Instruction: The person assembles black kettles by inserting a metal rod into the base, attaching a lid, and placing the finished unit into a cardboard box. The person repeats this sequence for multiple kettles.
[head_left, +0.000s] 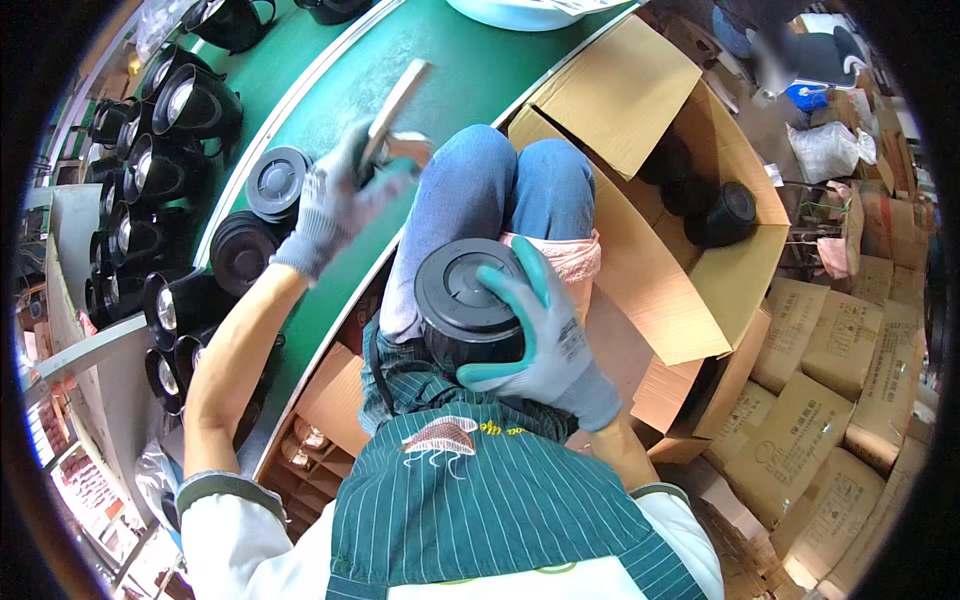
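In my lap stands a black jug or pot whose round black lid (470,288) faces up. My right hand (545,340), in a grey glove with green-coated fingers, is closed round its right side, some fingers over the lid. My gloved left hand (345,195) is raised over the green belt, closed on a pale wooden stick (402,95) that points up and away. Motion blurs that hand, and whether a tool head is on the stick cannot be made out. Just left of it lie stacked black lids (278,180), with another pile of black lids (243,250) nearer me.
Rows of black jugs (195,100) line the left side. An open cardboard box (735,275) with several black items inside stands to my right. Sealed cartons (810,430) are stacked beyond it. A white basin (520,12) rests at the far end of the belt.
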